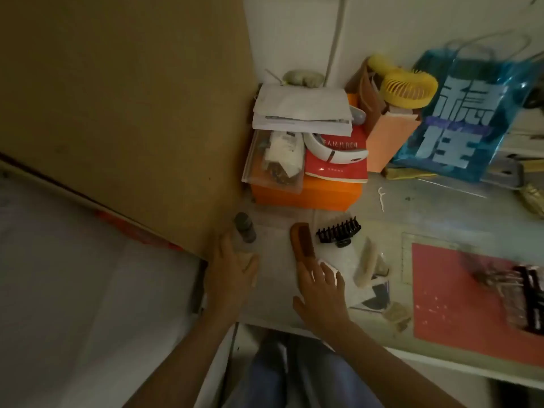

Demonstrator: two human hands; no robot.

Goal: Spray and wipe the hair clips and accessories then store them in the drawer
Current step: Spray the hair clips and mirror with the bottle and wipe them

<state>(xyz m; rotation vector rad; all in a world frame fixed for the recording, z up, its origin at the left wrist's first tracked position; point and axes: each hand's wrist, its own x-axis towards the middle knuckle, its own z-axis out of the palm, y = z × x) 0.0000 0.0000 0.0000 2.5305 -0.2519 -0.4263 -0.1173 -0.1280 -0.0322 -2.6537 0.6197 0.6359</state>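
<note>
Orange box (306, 195): hard-edged and rectangular, at the back of the desk; it bears a stack rather than showing any contents.
Clear pouch (275, 160): soft see-through plastic lying on the box's left half, with white paper bits and small brownish items inside; too blurred to name.
Red book (335, 163): glossy cover, lying on the box beside the pouch, with a curved white device (335, 151) resting across it.
Papers (303, 110): folded white sheets stacked above pouch and book.
Blue bag (459, 119): translucent plastic tote with thin handles and large pale characters, upright at the right; its contents cannot be made out.
Yellow fan (407, 89): round ribbed grille, just left of the bag.
Desk (273, 278): pale, scuffed surface with a red mat (459, 301) on its right side.
Spray bottle (245, 231): small, dark-capped cylinder standing near the left edge of the desk.
Left hand (232, 275): fingers wrapped loosely around the bottle's clear lower part.
Wooden comb (301, 240): reddish-brown, rounded end, fine teeth, lying on the desk.
Claw clip (338, 231): black plastic with long teeth, just right of the comb.
White cloth (347, 269): flat and pale, beneath and right of the comb.
Right hand (322, 290): fingers spread and relaxed, holding nothing, fingertips at the comb's near end and the cloth.
Pale comb (366, 266): cream, narrow, lying on the cloth.
</note>
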